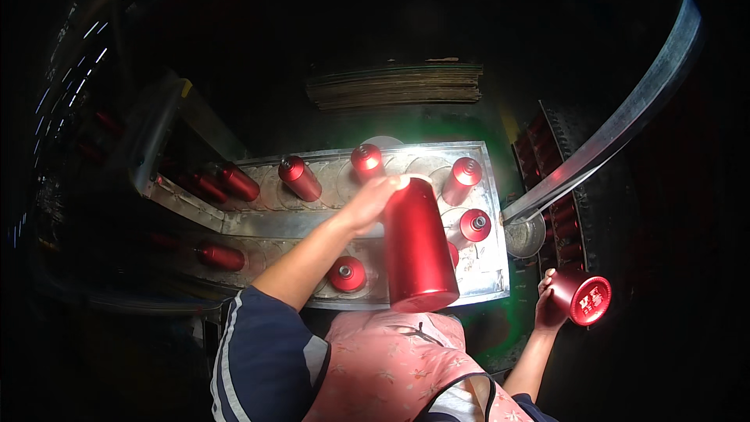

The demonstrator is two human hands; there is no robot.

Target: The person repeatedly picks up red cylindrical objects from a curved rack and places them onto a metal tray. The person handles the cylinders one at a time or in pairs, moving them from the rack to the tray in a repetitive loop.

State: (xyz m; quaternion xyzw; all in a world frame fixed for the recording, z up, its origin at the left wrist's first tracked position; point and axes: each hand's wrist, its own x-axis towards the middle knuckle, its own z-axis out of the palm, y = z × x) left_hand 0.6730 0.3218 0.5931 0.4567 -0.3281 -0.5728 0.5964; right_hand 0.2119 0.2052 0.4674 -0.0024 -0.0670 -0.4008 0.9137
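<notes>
- The left hand is curled on the far end of a large red metallic bottle, with the thumb lying across its top edge; the other fingers are mostly hidden, so how far they wrap around cannot be told.
- This bottle hangs tilted in front of the chest, its body to the right of the left hand and its base rim toward the person, above the near edge of the conveyor.
- A pink floral apron and a navy sleeve with white stripes show below.
- The right hand, out to the right and well apart from the left, is bent around the side of a second red bottle; this one lies sideways, its round base and pale marking facing the camera.
- On the metal-framed conveyor, a near-lane bottle stands left of the bottle in the left hand.
- A capless-looking bottle stands at the right-hand bend, with another just beyond.
- Farther along the far lane, red bottles stand apart from one another.
- Right of the conveyor are a round metal bucket and a rack of red bottles.
- Farthest off lies a stack of flat sheets.
</notes>
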